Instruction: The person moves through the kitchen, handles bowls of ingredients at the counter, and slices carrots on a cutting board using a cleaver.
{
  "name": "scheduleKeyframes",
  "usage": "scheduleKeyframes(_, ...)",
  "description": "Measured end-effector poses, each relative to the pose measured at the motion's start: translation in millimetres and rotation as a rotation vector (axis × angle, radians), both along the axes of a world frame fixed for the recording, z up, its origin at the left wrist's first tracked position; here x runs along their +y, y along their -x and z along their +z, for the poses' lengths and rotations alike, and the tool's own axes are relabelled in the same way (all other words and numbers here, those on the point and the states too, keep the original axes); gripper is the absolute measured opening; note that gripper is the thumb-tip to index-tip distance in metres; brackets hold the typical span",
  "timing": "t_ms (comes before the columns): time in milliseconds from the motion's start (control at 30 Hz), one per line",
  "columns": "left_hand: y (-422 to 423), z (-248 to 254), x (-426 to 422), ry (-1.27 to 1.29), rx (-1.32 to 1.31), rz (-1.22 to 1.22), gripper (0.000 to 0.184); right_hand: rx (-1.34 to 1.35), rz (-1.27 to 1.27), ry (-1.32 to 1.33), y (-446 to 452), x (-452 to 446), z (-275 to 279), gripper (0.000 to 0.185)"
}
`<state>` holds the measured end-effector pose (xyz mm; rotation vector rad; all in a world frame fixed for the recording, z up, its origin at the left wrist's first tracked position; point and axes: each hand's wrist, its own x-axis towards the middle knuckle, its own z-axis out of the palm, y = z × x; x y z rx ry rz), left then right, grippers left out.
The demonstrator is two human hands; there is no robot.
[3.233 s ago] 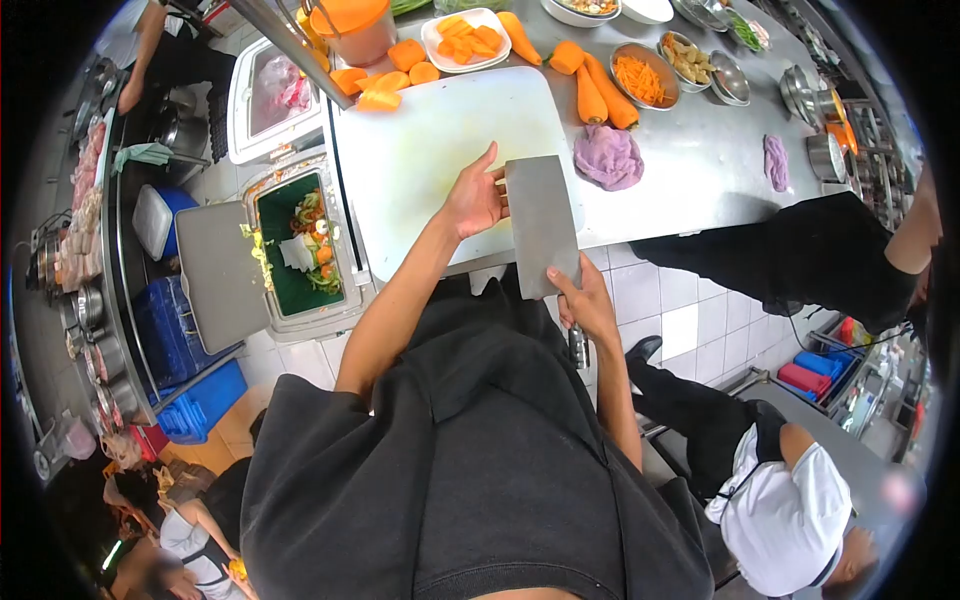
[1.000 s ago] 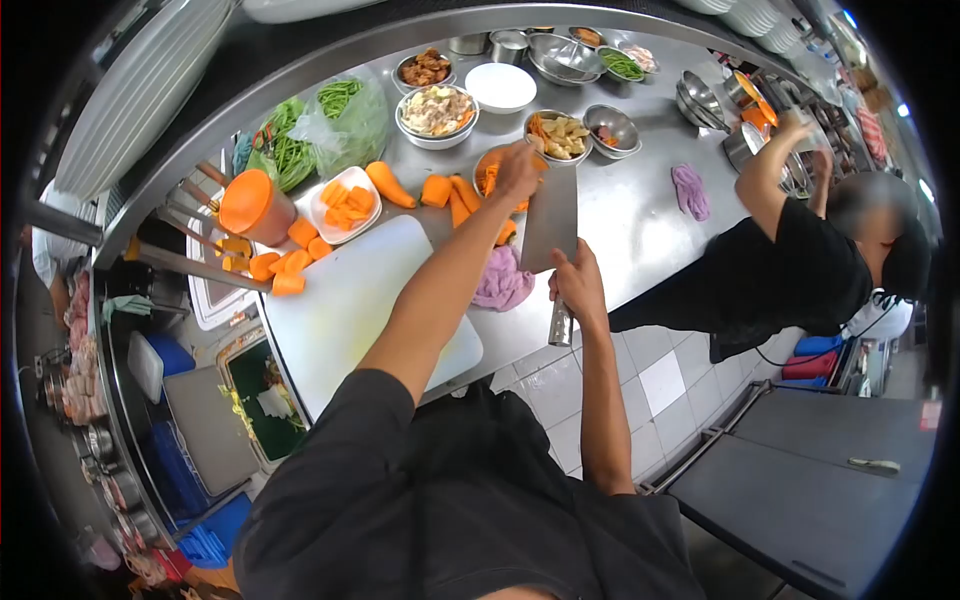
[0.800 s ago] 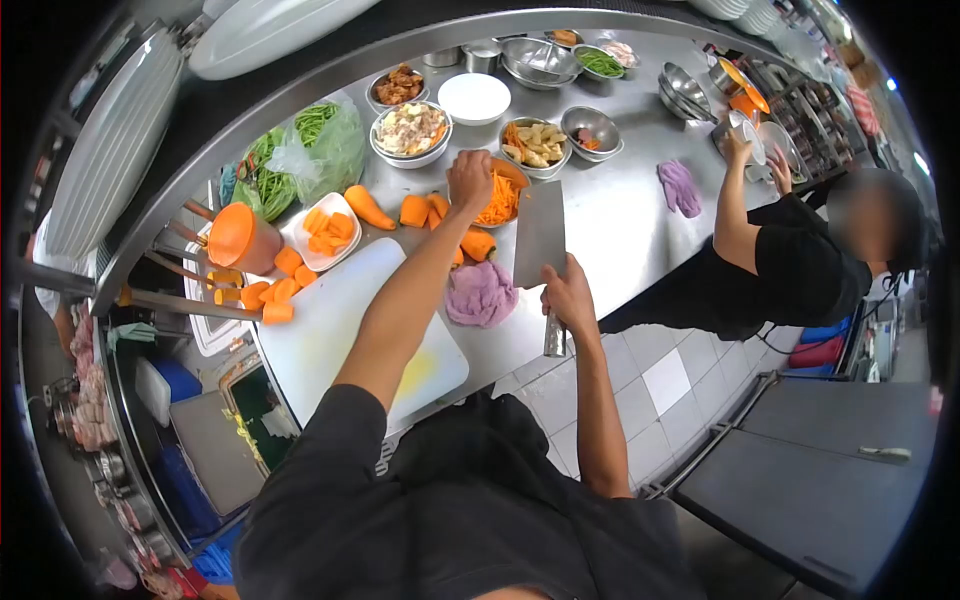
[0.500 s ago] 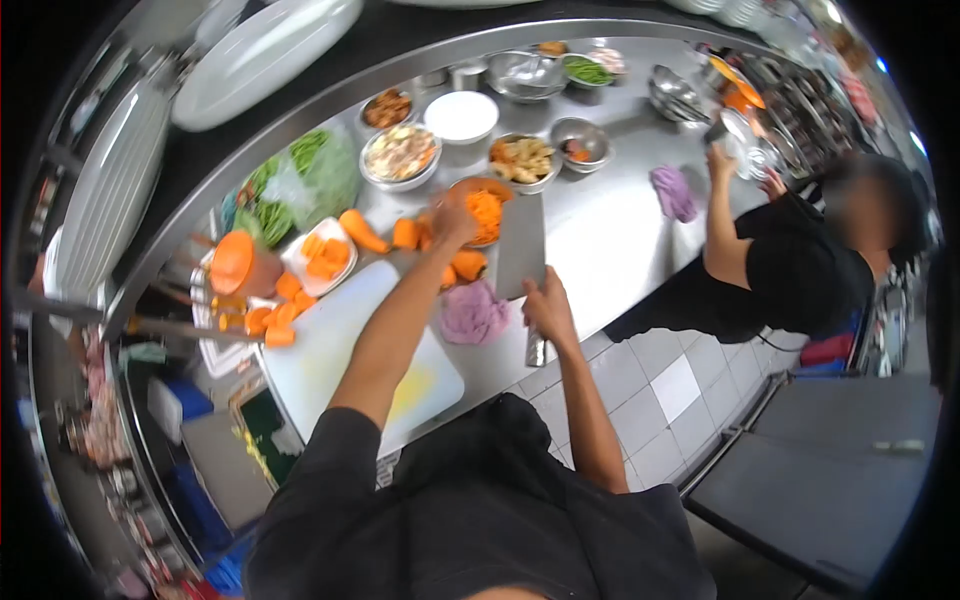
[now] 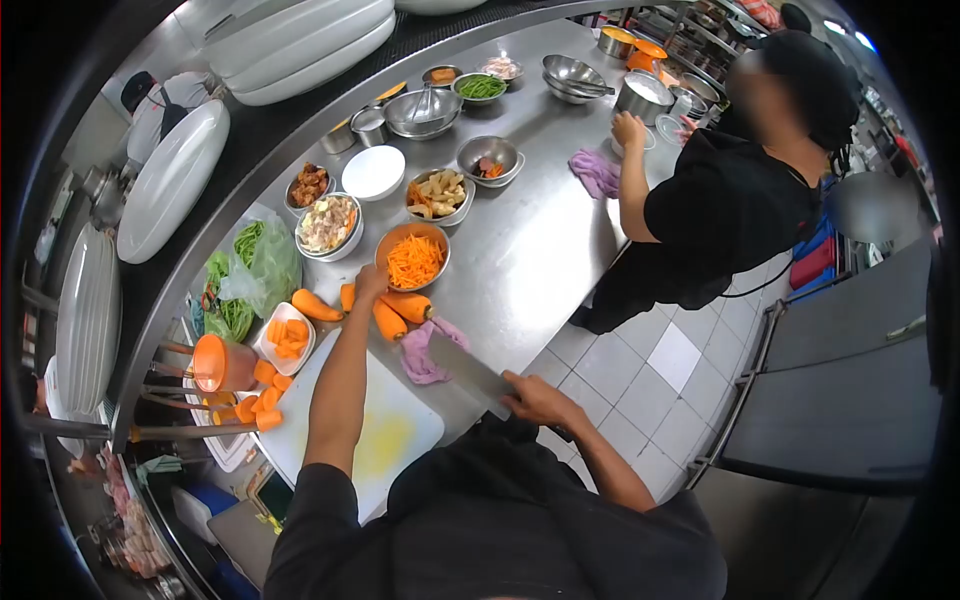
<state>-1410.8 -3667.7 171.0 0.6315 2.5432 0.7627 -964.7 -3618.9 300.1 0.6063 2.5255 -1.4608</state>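
My right hand [image 5: 541, 399] is closed round the handle of a cleaver [image 5: 468, 371]. Its broad blade slants up and left over the counter's front edge, by a crumpled purple cloth [image 5: 427, 349]. My left hand [image 5: 372, 282] reaches among whole carrots, against the near left side of a bowl [image 5: 441, 232] full of shredded carrot [image 5: 415, 262]. Its fingers are hidden, so a grip does not show. One carrot [image 5: 317, 306] lies left of that hand, and more carrots [image 5: 389, 320] lie to its right. Below the left forearm is a white cutting board [image 5: 385, 420] with yellow stains.
Carrot chunks fill a white dish [image 5: 286, 339], beside an orange container [image 5: 222, 363] and bagged greens [image 5: 262, 265]. Several food bowls stand farther back, including a metal one [image 5: 487, 160]. A co-worker [image 5: 720, 190] stands at the right. A shelf of plates [image 5: 175, 180] overhangs the left.
The view has turned. My left hand has gone from over the shredded carrot to the bowl's near left side. My right hand has drawn the cleaver toward my body, blade now tilted left.
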Motion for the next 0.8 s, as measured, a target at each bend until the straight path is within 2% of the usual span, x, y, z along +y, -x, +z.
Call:
scheduleKeyframes(67, 10, -7, 0, -0.067, 0.088, 0.024, 0.041, 0.006, 0.139, -0.031, 0, -2, -13, 0.028)
scheduleKeyframes(133, -8, 35, -17, -0.211, 0.022, -0.005, 0.038, 0.013, 0.144, -0.058, 1, -1, -33, 0.026)
scheduleKeyframes(167, -22, 63, -27, -0.204, 0.015, 0.013, 0.038, 0.017, 0.151, -0.086, 2, 0, -49, 0.025)
scheduleKeyframes(233, -43, 119, -53, -0.232, -0.279, 0.000, 0.022, 0.078, 0.134, -0.060, 3, 14, -73, 0.025)
scheduleKeyframes(267, -49, 129, -71, -0.215, -0.288, 0.054, 0.022, 0.083, 0.127, -0.031, 5, 20, -76, 0.025)
scheduleKeyframes(300, -53, 135, -88, -0.214, -0.313, -0.002, 0.021, 0.101, 0.089, -0.005, 7, 24, -78, 0.025)
scheduleKeyframes(333, -60, 135, -104, -0.218, -0.336, -0.061, 0.021, 0.051, 0.060, -0.063, 10, 26, -62, 0.027)
scheduleKeyframes(367, -69, 127, -122, -0.211, -0.339, -0.010, 0.021, 0.074, 0.022, -0.052, 12, 28, -53, 0.028)
scheduleKeyframes(433, -83, 110, -149, -0.163, -0.439, -0.124, 0.023, 0.006, -0.072, -0.002, 16, 30, -45, 0.031)
scheduleKeyframes(500, -105, 97, -162, -0.010, -0.392, -0.313, 0.024, 0.064, -0.114, -0.057, 20, 31, -33, 0.034)
scheduleKeyframes(533, -123, 99, -164, 0.021, -0.379, -0.300, 0.025, 0.027, -0.083, -0.112, 21, 37, -41, 0.035)
scheduleKeyframes(567, -139, 100, -162, 0.054, -0.371, -0.288, 0.027, 0.177, -0.068, -0.160, 16, 46, -65, 0.032)
scheduleKeyframes(600, -148, 88, -161, 0.109, -0.364, -0.292, 0.029, 0.261, -0.079, -0.121, 17, 43, -42, 0.028)
scheduleKeyframes(633, -153, 72, -159, 0.164, -0.359, -0.304, 0.032, 0.060, -0.148, -0.047, 21, 39, -8, 0.025)
scheduleKeyframes(667, -159, 63, -156, 0.152, -0.254, -0.272, 0.033, 0.160, -0.170, -0.098, 16, 48, -27, 0.022)
scheduleKeyframes(700, -165, 55, -155, 0.144, -0.151, -0.246, 0.033, 0.153, -0.227, -0.086, 14, 48, -20, 0.020)
scheduleKeyframes(733, -171, 46, -153, 0.137, -0.155, -0.215, 0.033, 0.129, -0.275, -0.065, 16, 44, -2, 0.019)
scheduleKeyframes(800, -177, 41, -155, -0.003, 0.173, 0.044, 0.037, 0.107, -0.296, -0.048, 20, 40, 13, 0.018)
